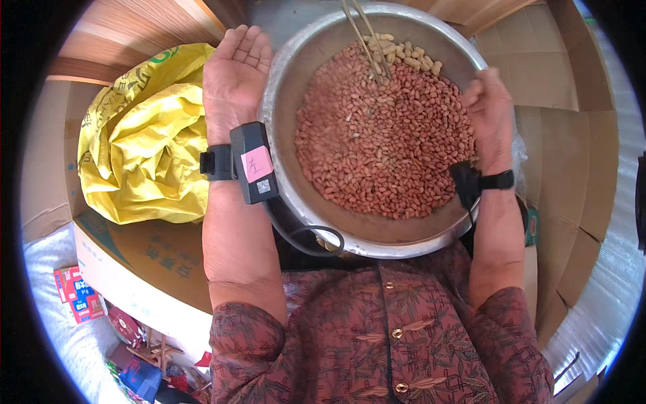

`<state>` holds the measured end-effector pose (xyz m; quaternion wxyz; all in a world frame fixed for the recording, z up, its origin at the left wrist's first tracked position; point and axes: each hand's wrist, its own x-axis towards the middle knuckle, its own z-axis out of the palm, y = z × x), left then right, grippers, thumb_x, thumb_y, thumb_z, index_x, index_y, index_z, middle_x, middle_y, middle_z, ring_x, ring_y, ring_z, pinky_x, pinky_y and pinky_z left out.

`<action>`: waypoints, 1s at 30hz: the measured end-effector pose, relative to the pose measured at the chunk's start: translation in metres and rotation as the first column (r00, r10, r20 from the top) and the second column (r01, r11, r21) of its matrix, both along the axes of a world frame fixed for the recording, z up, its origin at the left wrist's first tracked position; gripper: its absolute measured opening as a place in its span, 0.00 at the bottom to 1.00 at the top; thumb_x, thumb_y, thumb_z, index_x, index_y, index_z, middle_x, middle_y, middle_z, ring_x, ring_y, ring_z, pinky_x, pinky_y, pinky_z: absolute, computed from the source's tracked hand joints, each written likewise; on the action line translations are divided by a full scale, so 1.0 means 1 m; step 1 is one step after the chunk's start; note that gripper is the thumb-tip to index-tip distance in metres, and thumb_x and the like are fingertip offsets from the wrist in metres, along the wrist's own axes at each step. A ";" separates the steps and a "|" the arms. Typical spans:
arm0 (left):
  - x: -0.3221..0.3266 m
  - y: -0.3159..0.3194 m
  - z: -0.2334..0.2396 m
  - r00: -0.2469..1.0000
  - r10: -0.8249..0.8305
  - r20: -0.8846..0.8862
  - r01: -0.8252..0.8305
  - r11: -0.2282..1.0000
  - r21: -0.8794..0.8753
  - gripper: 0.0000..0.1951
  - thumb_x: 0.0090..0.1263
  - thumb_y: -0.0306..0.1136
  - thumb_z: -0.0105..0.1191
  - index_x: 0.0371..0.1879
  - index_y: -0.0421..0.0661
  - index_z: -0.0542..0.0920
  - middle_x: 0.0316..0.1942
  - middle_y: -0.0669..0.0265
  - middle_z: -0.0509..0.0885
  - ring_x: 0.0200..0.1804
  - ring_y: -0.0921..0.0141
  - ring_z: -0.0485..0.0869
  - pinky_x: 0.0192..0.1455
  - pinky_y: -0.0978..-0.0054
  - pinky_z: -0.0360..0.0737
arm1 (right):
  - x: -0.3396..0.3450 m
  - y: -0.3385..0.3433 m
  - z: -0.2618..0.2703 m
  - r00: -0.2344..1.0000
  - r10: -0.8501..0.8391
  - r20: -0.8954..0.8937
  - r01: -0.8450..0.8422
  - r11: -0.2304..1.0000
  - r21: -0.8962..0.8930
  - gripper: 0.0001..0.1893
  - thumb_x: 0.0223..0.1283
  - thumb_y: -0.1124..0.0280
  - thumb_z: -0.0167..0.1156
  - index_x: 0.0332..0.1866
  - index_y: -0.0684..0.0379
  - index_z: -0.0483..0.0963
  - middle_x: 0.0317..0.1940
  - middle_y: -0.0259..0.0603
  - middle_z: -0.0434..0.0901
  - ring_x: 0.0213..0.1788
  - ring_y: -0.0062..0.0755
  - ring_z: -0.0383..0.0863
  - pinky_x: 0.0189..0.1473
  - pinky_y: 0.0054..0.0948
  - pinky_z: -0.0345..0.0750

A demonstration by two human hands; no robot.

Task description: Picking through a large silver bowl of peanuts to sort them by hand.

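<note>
A wide metal basin [287, 202] stands before me, holding a broad layer of shelled reddish peanuts [404, 146]. A small pile of unshelled peanuts [419, 58] lies at its far side. A pair of thin sticks [364, 43], seemingly chopsticks, slants into the peanuts with the lower ends among the kernels. My left hand [239, 65] is palm up beside the basin's left rim, fingers extended and nothing on the palm. At the right rim is my right hand [487, 108], blurred, with fingers curled; whether it grips anything is hidden. Peanuts on the left look blurred.
A crumpled yellow woven sack [151, 151] lies left of the basin on a cardboard box [151, 247]. Cardboard sheets [565, 166] stand at the right. Wood-grain panels [146, 35] border the far side. A red-and-blue packet [81, 295] lies at the lower left.
</note>
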<state>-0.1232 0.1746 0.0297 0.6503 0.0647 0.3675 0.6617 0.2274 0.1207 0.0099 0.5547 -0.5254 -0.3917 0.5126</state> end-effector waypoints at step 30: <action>0.011 -0.001 0.003 0.998 -0.018 -0.065 0.017 1.000 -0.017 0.17 0.69 0.34 0.47 0.51 0.36 0.69 0.51 0.58 0.74 0.54 0.64 0.72 0.57 0.67 0.69 | -0.100 -0.015 -0.078 0.272 0.224 0.936 -0.360 0.926 -0.117 0.07 0.52 0.78 0.55 0.36 0.60 0.77 0.27 0.47 0.79 0.32 0.44 0.80 0.37 0.31 0.76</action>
